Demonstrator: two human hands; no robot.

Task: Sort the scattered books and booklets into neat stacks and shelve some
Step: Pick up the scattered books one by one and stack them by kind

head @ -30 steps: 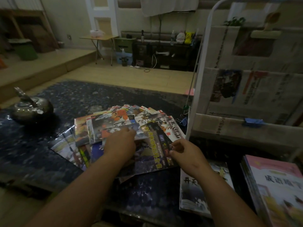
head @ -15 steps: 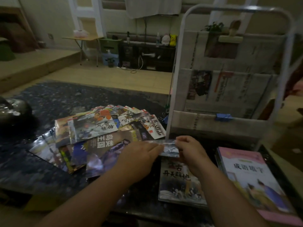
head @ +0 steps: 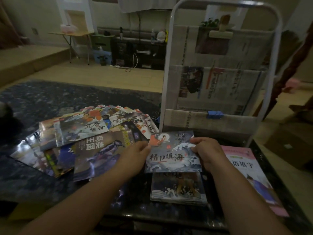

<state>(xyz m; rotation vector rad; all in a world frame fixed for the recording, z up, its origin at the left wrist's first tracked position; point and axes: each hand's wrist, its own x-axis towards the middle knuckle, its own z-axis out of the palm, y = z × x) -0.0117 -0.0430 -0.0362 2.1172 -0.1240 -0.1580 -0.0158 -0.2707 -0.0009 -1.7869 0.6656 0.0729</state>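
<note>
Forearms reach in from below, both ours, bare and converging over the dark table. We hold one booklet between our hands, its wave-painted cover tilted up toward us. Our left hand shows its back, fingers curled together and pinching the booklet's left edge. Our right hand has its fingers bent over the upper right corner and side, gripping there; we cannot see the thumb. Below our fingers and nearer to us, a small stack with a similar wave cover lies flat on the table, partly covered by the held booklet. Left of our left fingers, a loose pile of booklets fans across the table, overlapping one another. Just right of our right wrist lies a pink book. Beyond our fingertips stands a white-framed rack, its pockets lined with newspaper.
</note>
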